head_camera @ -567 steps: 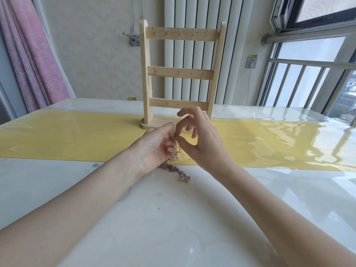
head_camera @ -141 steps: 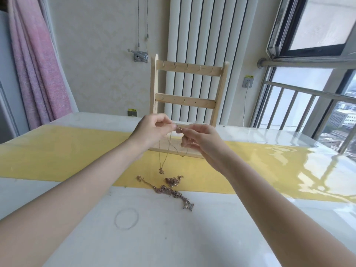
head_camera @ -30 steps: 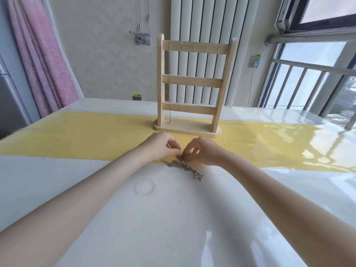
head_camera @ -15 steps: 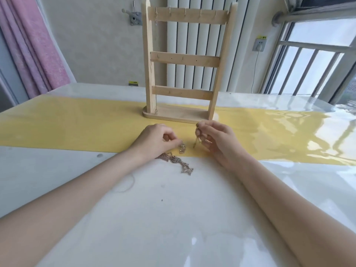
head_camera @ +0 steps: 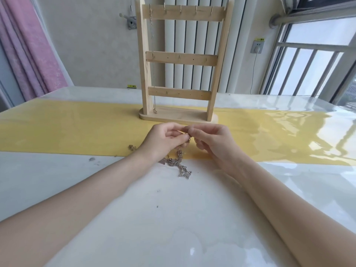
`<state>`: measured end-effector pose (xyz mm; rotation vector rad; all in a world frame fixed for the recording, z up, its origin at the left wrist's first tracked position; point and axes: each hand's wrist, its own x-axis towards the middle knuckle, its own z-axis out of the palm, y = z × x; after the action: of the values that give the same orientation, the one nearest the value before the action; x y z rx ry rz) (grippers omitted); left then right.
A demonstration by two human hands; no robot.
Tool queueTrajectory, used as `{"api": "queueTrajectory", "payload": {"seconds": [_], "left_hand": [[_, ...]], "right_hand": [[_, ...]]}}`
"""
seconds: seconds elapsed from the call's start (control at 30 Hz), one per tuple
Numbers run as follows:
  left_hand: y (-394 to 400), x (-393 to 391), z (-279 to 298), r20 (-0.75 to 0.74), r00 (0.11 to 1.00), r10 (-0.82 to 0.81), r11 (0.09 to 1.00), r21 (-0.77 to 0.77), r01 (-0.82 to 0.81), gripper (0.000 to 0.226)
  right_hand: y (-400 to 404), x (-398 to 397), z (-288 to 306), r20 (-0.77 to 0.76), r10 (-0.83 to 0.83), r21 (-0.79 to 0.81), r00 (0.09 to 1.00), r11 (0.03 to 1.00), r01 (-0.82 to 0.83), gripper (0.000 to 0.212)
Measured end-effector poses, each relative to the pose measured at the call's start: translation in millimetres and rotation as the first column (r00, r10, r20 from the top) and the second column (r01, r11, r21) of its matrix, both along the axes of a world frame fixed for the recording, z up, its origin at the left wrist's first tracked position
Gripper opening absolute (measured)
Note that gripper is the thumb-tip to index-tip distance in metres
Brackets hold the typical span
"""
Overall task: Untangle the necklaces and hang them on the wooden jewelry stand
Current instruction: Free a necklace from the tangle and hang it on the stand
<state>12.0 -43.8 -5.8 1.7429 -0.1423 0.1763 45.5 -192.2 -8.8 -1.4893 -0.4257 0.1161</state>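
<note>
Head view, ordered from the near edge of the frame to the far wall. Two bare forearms enter from the lower left and lower right corners and converge at the centre of the frame above a glossy white tabletop [head_camera: 173,218]. A tangled cluster of necklaces [head_camera: 178,164] lies on the white surface just below the hands, its lower end trailing toward the lower right; a further short loop of chain [head_camera: 132,147] shows on the yellow strip just left of the left wrist. The left hand [head_camera: 165,140] has its fingers curled, thumb and fingertips pinching a strand that rises from the cluster. The right hand [head_camera: 211,140] meets it fingertip to fingertip, its thumb and forefinger pinching the same raised strand at the point where the two hands touch; the remaining fingers are curled under. The exact part of the chain held between the fingertips is too small to tell. Beyond the hands a yellow runner [head_camera: 77,128] crosses the tabletop from left to right under a clear, reflective cover. On it, at centre, stands the wooden jewelry stand [head_camera: 181,58], upright on an oval base, with three crossbars carrying small hooks. One thin necklace [head_camera: 155,105] hangs from the leftmost hook of the top bar, beside the left post, its pendant near the base. Behind: a white ribbed radiator [head_camera: 194,35], a pink curtain [head_camera: 28,45] at upper left, and a barred window [head_camera: 312,60] at upper right.
</note>
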Motion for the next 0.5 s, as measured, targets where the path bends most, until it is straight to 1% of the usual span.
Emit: {"api": "queueTrajectory", "payload": {"seconds": [0.07,0.2,0.3,0.4,0.5], "left_hand": [[4.4,-1.4,-0.5,0.0,1.0,0.025,0.999,-0.028,-0.025,0.01],[11.0,-6.2,4.3,0.045,0.996,0.076,0.995,-0.068,-0.073,0.016],[12.6,-8.9,8.9,0.062,0.993,0.102,0.99,-0.101,-0.095,0.018],[11.7,-10.7,12.4,0.081,0.993,0.081,0.992,-0.106,-0.072,0.017],[10.3,-11.8,15.0,0.102,0.993,0.061,0.993,-0.104,-0.05,0.015]], "right_hand": [[-0.5,-2.1,0.0,-0.011,-0.013,0.001,1.0,1.0,0.013,0.009],[-0.8,-4.3,3.0,-0.028,-0.016,0.004,0.999,1.0,0.017,0.01],[-0.8,-6.2,4.2,-0.028,-0.02,-0.038,0.999,0.999,0.019,0.013],[0.0,-9.0,4.0,-0.007,-0.017,-0.094,1.0,0.995,0.016,0.011],[1.1,-12.7,5.1,0.03,0.036,-0.186,0.999,0.982,-0.03,0.01]]}}
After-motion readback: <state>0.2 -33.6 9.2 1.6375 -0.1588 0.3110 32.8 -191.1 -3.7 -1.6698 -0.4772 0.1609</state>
